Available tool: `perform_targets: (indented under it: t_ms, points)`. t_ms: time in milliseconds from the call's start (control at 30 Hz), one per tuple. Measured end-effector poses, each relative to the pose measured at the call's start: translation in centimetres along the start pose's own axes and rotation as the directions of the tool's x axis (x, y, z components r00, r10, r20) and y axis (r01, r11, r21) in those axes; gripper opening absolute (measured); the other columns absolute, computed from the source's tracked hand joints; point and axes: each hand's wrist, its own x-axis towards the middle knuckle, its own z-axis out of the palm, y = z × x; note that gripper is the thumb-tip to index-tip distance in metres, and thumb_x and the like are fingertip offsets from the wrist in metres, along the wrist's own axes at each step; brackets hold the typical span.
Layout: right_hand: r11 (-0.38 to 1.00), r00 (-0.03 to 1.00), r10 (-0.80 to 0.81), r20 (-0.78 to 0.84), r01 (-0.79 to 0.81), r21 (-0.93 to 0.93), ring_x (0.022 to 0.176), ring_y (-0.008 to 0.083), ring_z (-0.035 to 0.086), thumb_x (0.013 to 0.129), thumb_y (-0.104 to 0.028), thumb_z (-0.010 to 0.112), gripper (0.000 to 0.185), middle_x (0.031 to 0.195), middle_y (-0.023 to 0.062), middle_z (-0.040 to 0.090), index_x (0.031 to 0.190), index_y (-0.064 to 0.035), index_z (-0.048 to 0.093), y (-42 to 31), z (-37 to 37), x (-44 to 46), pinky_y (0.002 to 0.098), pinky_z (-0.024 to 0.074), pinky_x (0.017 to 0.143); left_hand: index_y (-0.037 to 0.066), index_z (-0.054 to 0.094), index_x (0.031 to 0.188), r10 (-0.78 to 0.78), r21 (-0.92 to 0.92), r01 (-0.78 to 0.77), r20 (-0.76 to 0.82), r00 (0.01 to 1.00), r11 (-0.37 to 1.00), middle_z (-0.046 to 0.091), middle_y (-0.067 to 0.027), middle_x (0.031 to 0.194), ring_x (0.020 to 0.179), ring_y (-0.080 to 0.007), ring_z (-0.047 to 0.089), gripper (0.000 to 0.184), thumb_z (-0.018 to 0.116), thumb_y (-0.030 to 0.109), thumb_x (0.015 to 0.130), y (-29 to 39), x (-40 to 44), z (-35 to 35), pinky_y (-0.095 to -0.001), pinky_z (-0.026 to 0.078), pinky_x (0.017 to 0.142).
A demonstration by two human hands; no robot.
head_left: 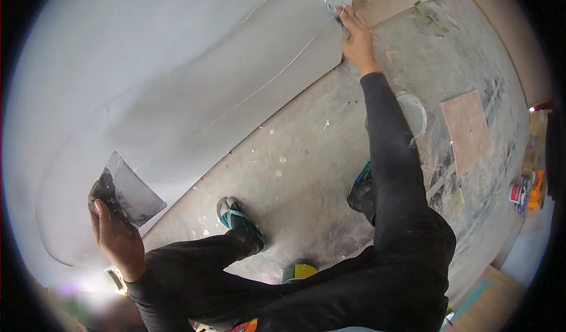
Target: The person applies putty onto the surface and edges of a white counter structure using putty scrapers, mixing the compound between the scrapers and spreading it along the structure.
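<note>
My left hand (119, 238) is wrapped round a wide scraper (137, 192) with a thin grey blade and dark smears near the grip. It is held up at the lower left, in front of the pale wall (194, 43). My right hand (358, 43) reaches out to the upper right, its fingers closed on a small putty knife (332, 11). That blade is by the wall's far edge; whether it touches the surface I cannot tell. Thin whitish ridges run along the wall.
Below the wall stretches a stained floor (283, 173) with white specks. A white-rimmed bucket (421, 114) stands partly behind my right arm. Farther right lies a pinkish board (469, 131). A green and yellow container (299, 271) sits near my feet. An orange object (536, 190) is at the right edge.
</note>
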Motion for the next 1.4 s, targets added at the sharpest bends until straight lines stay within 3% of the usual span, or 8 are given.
perform_targets:
  t_ms: [367, 467, 567, 733, 833, 900, 967, 1400]
  points:
    - [0.969, 0.977, 0.208, 0.048, -0.212, 0.124, 0.123, 0.0408, 0.051, 0.069, 0.010, 0.054, 0.063, 0.131, 0.0202, 0.057, 0.129, -0.0047, 0.058, -9.8, 11.5, -14.6, 0.0456, 0.0415, 0.103, -0.004, 0.046, 0.135, -0.047, 0.049, 0.061, -0.246, 0.968, 0.997, 0.054, -0.0150, 0.132, 0.122, -0.0241, 0.054, 0.042, 0.039, 0.025, 0.106, -2.8, 1.6, -3.6, -0.0371, 0.045, 0.102]
    - [0.922, 0.932, 0.355, 0.069, -0.361, 0.141, 0.122, 0.0422, 0.049, 0.073, 0.010, 0.054, 0.064, 0.132, 0.0198, 0.056, 0.134, -0.0055, 0.053, -14.0, 13.6, -17.3, 0.0471, 0.0407, 0.103, -0.006, 0.044, 0.138, 0.379, 0.839, -0.323, 0.154, 0.913, 0.437, 0.047, -0.0263, 0.140, 0.129, -0.0345, 0.049, 0.053, 0.063, 0.003, 0.090, -3.7, 0.9, -7.1, -0.0440, 0.040, 0.109]
    - [0.858, 0.878, 0.473, 0.074, -0.478, 0.185, 0.124, 0.0416, 0.048, 0.077, 0.010, 0.051, 0.060, 0.131, 0.0205, 0.056, 0.136, -0.0045, 0.051, -18.5, 15.9, -19.3, 0.0468, 0.0401, 0.104, -0.004, 0.045, 0.139, -0.093, -0.077, 0.068, -0.405, 0.909, 0.995, 0.049, -0.0282, 0.138, 0.128, -0.0364, 0.050, 0.061, 0.070, 0.008, 0.086, -3.7, 1.7, -8.1, -0.0437, 0.041, 0.107]
    - [0.662, 0.728, 0.680, 0.093, -0.663, 0.349, 0.128, 0.0384, 0.047, 0.082, 0.010, 0.045, 0.056, 0.135, 0.0210, 0.054, 0.137, 0.0005, 0.047, -28.0, 16.2, -17.0, 0.0458, 0.0380, 0.106, -0.001, 0.045, 0.140, 0.470, 0.905, -0.272, 0.095, 0.877, 0.326, 0.052, -0.0257, 0.136, 0.126, -0.0347, 0.052, 0.069, 0.077, 0.009, 0.080, -3.0, -1.2, -11.9, -0.0413, 0.046, 0.102]
    - [0.416, 0.544, 0.796, 0.265, -0.809, 0.415, 0.130, 0.0352, 0.046, 0.082, 0.011, 0.041, 0.057, 0.138, 0.0217, 0.051, 0.138, 0.0035, 0.045, -31.9, 18.9, -18.5, 0.0420, 0.0358, 0.109, -0.009, 0.051, 0.131, 0.234, 0.414, -0.080, -0.336, 0.912, 0.907, 0.054, -0.0181, 0.132, 0.121, -0.0281, 0.055, 0.035, 0.048, 0.011, 0.102, -7.2, 1.3, -12.0, -0.0394, 0.047, 0.102]
    - [0.277, 0.461, 0.817, 0.346, -0.841, 0.464, 0.131, 0.0338, 0.046, 0.081, 0.011, 0.039, 0.058, 0.139, 0.0220, 0.049, 0.138, 0.0050, 0.044, -35.1, 19.3, -17.8, 0.0396, 0.0345, 0.110, -0.009, 0.050, 0.131, 0.415, 0.922, -0.063, -0.110, 0.903, 0.381, 0.054, -0.0179, 0.131, 0.121, -0.0277, 0.054, 0.035, 0.048, 0.009, 0.102, -6.3, 1.3, -12.4, -0.0396, 0.047, 0.102]
    - [0.216, 0.451, 0.828, 0.334, -0.806, 0.551, 0.124, 0.0234, 0.051, 0.083, 0.011, 0.037, 0.059, 0.142, 0.0180, 0.048, 0.142, 0.0084, 0.039, -38.4, 19.8, -17.8, 0.0295, 0.0349, 0.106, -0.009, 0.051, 0.131, -0.020, -0.211, -0.061, -0.361, 0.932, 0.976, 0.056, -0.0169, 0.128, 0.120, -0.0259, 0.055, 0.035, 0.048, 0.010, 0.102, -5.6, 1.5, -13.6, -0.0388, 0.047, 0.102]
    - [0.514, 0.636, 0.688, 0.350, -0.767, 0.384, 0.136, 0.0477, 0.031, 0.075, 0.009, 0.045, 0.068, 0.143, 0.0325, 0.038, 0.142, 0.0070, 0.036, -59.2, 22.0, -14.1, 0.0513, 0.0235, 0.116, -0.003, 0.055, 0.122, -0.056, -0.465, -0.133, -0.371, 0.927, 0.875, 0.064, -0.0111, 0.113, 0.105, -0.0207, 0.062, 0.029, 0.045, 0.018, 0.103, -5.2, 0.8, -16.0, -0.0359, 0.049, 0.093]
